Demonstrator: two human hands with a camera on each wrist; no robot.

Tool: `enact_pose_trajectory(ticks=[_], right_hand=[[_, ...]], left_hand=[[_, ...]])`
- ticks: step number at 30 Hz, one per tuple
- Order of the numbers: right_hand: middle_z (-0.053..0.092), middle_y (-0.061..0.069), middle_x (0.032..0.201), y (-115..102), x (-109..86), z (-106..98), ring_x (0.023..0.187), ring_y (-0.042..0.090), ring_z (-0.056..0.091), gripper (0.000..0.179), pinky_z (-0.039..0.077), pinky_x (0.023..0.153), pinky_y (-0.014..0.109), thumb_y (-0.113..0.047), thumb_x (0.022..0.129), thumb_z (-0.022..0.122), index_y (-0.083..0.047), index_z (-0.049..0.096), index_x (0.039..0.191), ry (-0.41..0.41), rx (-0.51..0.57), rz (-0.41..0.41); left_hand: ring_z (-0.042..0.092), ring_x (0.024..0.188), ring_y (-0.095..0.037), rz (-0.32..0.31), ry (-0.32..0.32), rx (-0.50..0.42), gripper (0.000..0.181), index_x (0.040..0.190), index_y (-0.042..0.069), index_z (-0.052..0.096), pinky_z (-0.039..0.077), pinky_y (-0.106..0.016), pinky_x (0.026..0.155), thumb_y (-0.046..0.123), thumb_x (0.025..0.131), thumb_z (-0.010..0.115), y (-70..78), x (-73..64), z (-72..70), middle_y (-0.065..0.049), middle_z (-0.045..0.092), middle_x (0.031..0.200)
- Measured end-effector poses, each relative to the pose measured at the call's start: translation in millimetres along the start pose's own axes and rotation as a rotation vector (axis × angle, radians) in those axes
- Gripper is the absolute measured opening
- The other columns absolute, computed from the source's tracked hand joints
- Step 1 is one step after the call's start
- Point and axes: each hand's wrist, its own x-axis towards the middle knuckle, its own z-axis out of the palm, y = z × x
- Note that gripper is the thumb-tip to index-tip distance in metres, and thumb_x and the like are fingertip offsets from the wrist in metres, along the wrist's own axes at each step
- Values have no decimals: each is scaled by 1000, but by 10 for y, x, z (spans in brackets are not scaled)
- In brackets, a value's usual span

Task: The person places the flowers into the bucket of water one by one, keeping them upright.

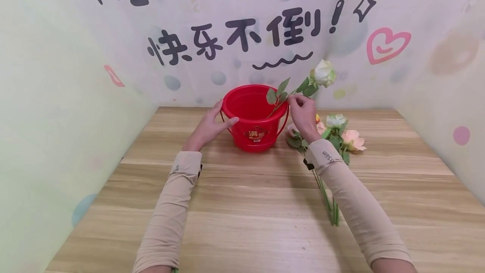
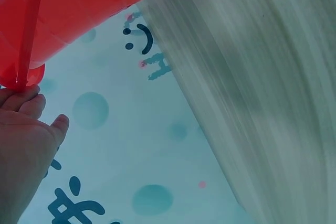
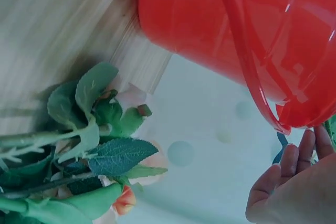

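Observation:
A red plastic bucket (image 1: 241, 132) with a gold label stands near the back of the table. My left hand (image 1: 209, 126) rests against its left rim, fingers extended and thumb spread toward the front. In the left wrist view, the left fingertips (image 2: 32, 98) touch the rim beside the bucket's handle. At the right rim, my right hand (image 1: 304, 115) pinches the stem of a white artificial rose (image 1: 323, 74). The rose leans out to the upper right, and its leafy stem slants down into the bucket. In the right wrist view, the right hand (image 3: 299, 182) hides most of the stem.
Several artificial flowers (image 1: 352, 140) in peach, pink and white lie on the wooden table (image 1: 242, 222), right of the bucket and partly under my right forearm. Their green stems (image 1: 333, 214) point toward me. A printed cloth wall (image 1: 197, 83) rises directly behind the table.

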Motion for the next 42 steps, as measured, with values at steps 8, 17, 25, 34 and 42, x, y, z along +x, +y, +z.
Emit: enact_pose_trajectory(ticks=[8, 17, 25, 34, 42], right_hand=[[62, 7, 91, 19, 6, 15, 81, 17, 51, 33, 44, 70, 25, -25, 106, 58, 4, 74, 109, 20, -22, -28], [63, 10, 90, 25, 16, 47, 80, 16, 54, 23, 46, 69, 22, -16, 101, 62, 5, 71, 101, 45, -45, -54], [64, 11, 89, 30, 9, 69, 78, 16, 55, 20, 46, 68, 22, -14, 99, 64, 5, 70, 99, 63, -41, -65], [60, 9, 86, 27, 21, 61, 77, 19, 52, 25, 45, 66, 24, -20, 102, 60, 2, 68, 97, 59, -70, -54], [59, 9, 84, 33, 15, 50, 75, 20, 51, 24, 43, 64, 25, -17, 102, 57, 2, 68, 95, 53, -98, -87]], left_hand=[[28, 151, -27, -9, -4, -6, 106, 167, 24, 23, 51, -54, 103, 66, 84, 74, -11, 9, 1, -1, 29, 168], [27, 151, -27, -6, -3, 0, 105, 167, 25, 23, 50, -55, 103, 66, 84, 74, 3, 2, -3, -1, 29, 168], [28, 151, -27, -17, -5, -1, 106, 167, 25, 23, 51, -55, 102, 66, 84, 74, 10, -2, -4, -1, 29, 168], [27, 151, -28, -19, -3, 6, 105, 167, 23, 23, 51, -55, 103, 65, 85, 74, 9, -1, -8, -2, 28, 168], [27, 152, -28, -24, -2, 8, 105, 167, 23, 23, 50, -56, 103, 66, 85, 74, 0, 0, -5, -3, 28, 168]])
